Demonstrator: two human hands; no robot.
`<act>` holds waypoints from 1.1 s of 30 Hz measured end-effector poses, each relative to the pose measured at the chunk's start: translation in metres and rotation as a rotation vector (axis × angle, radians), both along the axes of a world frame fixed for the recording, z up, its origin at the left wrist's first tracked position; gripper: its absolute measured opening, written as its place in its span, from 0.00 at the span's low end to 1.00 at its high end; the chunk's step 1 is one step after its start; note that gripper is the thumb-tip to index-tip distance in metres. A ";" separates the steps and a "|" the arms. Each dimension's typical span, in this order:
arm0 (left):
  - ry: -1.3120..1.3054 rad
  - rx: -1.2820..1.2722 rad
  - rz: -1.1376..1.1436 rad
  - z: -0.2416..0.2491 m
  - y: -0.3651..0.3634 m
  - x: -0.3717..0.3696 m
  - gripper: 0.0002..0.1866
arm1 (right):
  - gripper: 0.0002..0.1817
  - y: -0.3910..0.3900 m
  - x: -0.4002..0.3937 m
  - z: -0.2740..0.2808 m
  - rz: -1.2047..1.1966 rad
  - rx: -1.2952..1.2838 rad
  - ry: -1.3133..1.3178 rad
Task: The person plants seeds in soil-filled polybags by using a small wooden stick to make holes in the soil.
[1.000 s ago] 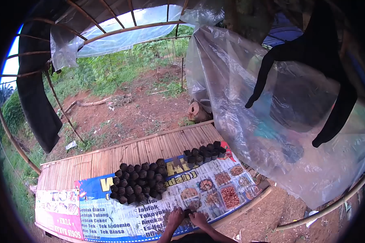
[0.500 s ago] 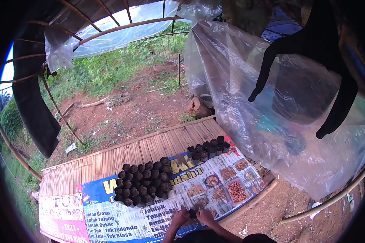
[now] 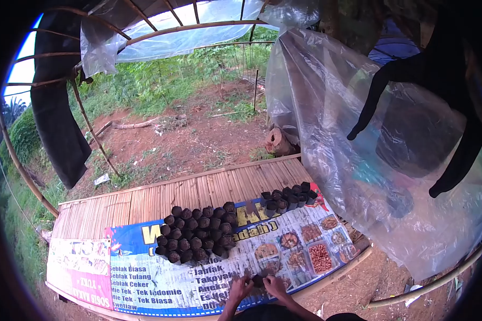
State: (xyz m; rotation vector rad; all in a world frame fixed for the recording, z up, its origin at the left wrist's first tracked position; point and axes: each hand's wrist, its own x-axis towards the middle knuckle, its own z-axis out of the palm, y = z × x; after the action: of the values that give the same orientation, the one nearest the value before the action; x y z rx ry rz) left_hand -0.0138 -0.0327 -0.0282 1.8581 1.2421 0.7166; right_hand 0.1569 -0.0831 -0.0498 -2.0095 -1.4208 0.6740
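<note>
Close to my body, at the near edge of the banner, I have a small black plastic seedling bag (image 3: 258, 280) between my hands. My left hand (image 3: 243, 288) grips its left side with bent fingers. On the opposite side, the fingers of my right hand (image 3: 275, 287) are closed on it. What the bag contains is too small to make out. Beyond my hands stands a large cluster of black seedling bags (image 3: 198, 234), packed upright and looking filled with dark soil. A smaller group of black bags (image 3: 287, 199) stands farther right.
A printed food banner (image 3: 160, 291) covers much of the bamboo-slat table (image 3: 118, 208). Clear plastic sheeting (image 3: 326, 155) hangs at the right, with a black garment (image 3: 367, 107) before it. A cut log (image 3: 276, 140) lies behind the table. Bamboo poles (image 3: 93, 128) frame the shelter.
The view has shifted, so the table sits farther right and slightly lower. The small black bag shows more plainly between my hands, which remain close together. Both bag clusters look unchanged.
</note>
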 end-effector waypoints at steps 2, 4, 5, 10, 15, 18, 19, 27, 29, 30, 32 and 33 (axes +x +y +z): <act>0.006 0.032 0.015 0.003 -0.001 0.001 0.12 | 0.22 -0.007 -0.001 0.006 -0.072 -0.041 0.027; 0.011 0.056 0.025 0.012 -0.005 0.002 0.12 | 0.23 -0.014 -0.003 0.027 -0.030 -0.157 -0.020; -0.027 0.055 0.025 0.018 -0.002 0.003 0.11 | 0.24 -0.012 -0.002 0.034 0.007 -0.257 -0.062; -0.017 0.066 -0.021 0.022 0.008 0.002 0.11 | 0.23 -0.015 -0.005 0.019 -0.006 -0.228 -0.101; 0.066 0.140 -0.039 0.009 0.008 0.009 0.10 | 0.21 -0.015 -0.006 0.020 0.029 -0.207 -0.072; 0.092 0.246 -0.037 0.007 0.008 0.012 0.09 | 0.19 -0.012 -0.005 0.022 0.009 -0.193 -0.060; 0.111 0.267 -0.042 0.009 0.007 0.012 0.08 | 0.19 -0.011 -0.004 0.021 0.018 -0.166 -0.069; 0.107 0.171 -0.040 -0.001 -0.003 0.004 0.06 | 0.17 -0.012 0.000 0.017 0.040 -0.131 -0.037; 0.131 0.152 -0.021 0.006 -0.002 0.004 0.06 | 0.17 -0.011 -0.004 0.017 0.004 -0.040 -0.056; 0.132 0.154 -0.019 0.003 -0.002 0.003 0.06 | 0.17 -0.012 -0.004 0.014 0.006 -0.039 -0.055; 0.168 0.128 -0.016 -0.004 -0.003 0.003 0.07 | 0.17 -0.013 -0.002 0.008 0.006 -0.082 -0.050; 0.166 0.132 -0.017 -0.001 -0.003 0.005 0.07 | 0.17 -0.014 -0.001 0.007 0.006 -0.078 -0.053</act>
State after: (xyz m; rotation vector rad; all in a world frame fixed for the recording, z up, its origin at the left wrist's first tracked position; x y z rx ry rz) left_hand -0.0088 -0.0354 -0.0295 2.0682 1.3088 0.6599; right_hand 0.1564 -0.0971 -0.0424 -2.0989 -1.4519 0.6935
